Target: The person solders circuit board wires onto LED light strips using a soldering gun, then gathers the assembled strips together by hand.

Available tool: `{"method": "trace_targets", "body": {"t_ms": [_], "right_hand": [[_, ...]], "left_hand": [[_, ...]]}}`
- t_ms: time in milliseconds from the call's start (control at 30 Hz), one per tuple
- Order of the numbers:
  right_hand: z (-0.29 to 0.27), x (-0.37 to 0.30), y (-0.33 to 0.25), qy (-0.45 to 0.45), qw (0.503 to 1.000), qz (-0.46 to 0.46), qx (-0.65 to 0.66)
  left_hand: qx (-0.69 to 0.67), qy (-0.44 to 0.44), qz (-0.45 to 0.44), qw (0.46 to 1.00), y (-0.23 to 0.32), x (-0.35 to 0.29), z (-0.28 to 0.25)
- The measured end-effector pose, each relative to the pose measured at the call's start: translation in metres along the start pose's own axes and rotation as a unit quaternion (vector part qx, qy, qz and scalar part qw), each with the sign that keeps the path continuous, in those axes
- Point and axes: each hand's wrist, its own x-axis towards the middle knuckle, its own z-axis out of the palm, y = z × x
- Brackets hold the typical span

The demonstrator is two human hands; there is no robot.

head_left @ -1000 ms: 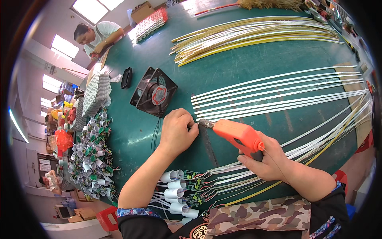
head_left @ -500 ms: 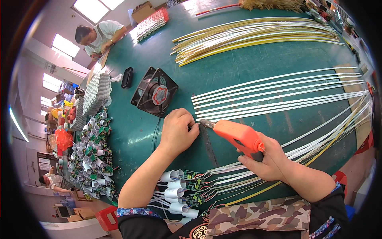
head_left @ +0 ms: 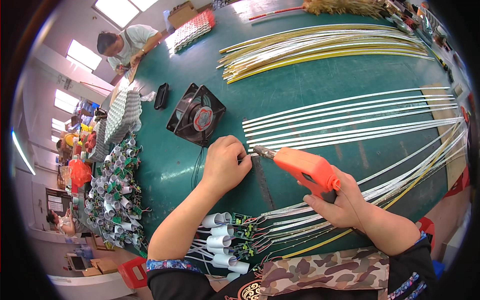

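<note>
My right hand (head_left: 345, 202) is wrapped round the grip of an orange soldering gun (head_left: 303, 167), and a thin wire runs from its rear. The gun's metal tip (head_left: 263, 151) points left, close by the fingertips of my left hand (head_left: 227, 162). Those fingers are pinched together at the left ends of the nearest white strips; what they hold is too small or hidden to make out. Several narrow white LED strips (head_left: 320, 121) lie side by side beyond the gun. Closer to me, other strips (head_left: 300, 227) join by thin wires to green circuit boards (head_left: 245, 232) beside white cylindrical housings (head_left: 218, 242).
A black fan (head_left: 196, 116) stands just beyond my left hand, a small black case (head_left: 161, 96) past it. Housings with boards (head_left: 115, 195) heap up at the left. A yellow-and-white strip bundle (head_left: 320, 50) lies on the far side of the green table (head_left: 280, 100). Another person (head_left: 127, 45) works at far left.
The soldering gun and my right hand have shifted slightly to the right, the tip drawing a little away from my left fingertips. My left hand stays pinched in nearly the same place.
</note>
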Motion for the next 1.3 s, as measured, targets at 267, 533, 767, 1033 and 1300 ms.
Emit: {"method": "trace_targets", "body": {"t_ms": [267,533,767,1033,1300], "right_hand": [[-0.006,-0.001,-0.004,0.007,1.000,0.008,-0.008],[-0.012,-0.002,-0.008,0.023,1.000,0.003,0.002],[-0.015,-0.005,-0.013,0.056,0.997,0.003,0.051],[-0.030,-0.014,-0.026,0.078,0.992,0.032,0.089],[-0.055,-0.034,-0.042,0.178,0.972,-0.040,0.146]], "left_hand": [[-0.003,-0.001,-0.001,1.000,0.000,0.001,0.000],[-0.004,-0.009,-0.007,1.000,0.001,0.000,-0.001],[-0.002,-0.024,-0.003,1.000,0.005,0.003,-0.006],[0.049,-0.173,-0.033,0.983,0.008,-0.005,-0.030],[-0.057,-0.379,0.036,0.923,0.067,-0.024,-0.080]]}}
